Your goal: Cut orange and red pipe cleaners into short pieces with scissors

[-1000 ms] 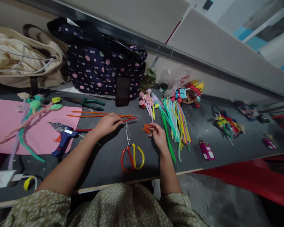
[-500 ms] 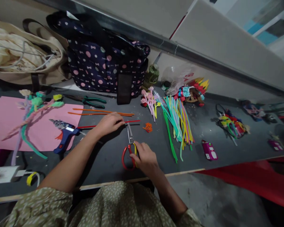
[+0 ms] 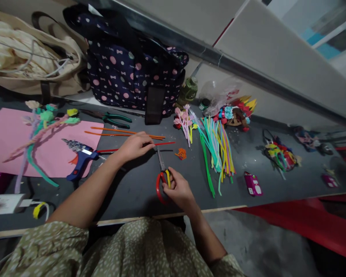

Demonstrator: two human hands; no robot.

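My left hand pinches a red pipe cleaner, whose ends stick out on both sides of the fingers. In my right hand are scissors with red and yellow handles. Their blades point away from me, and the tips are close to the red pipe cleaner beside my left fingertips; whether they touch it I cannot tell. Orange pipe cleaners lie just beyond my left hand. A small heap of orange cut pieces rests right of the scissor tips.
Left are a glue gun, pliers and pipe-cleaner flowers on pink paper. A phone leans on a dark patterned bag. Right lie a bundle of coloured pipe cleaners and a purple box.
The scissor blades look more closed and the handles nearer together. My right hand has shifted slightly right, and the red pipe cleaner's end sits a little farther right and up.
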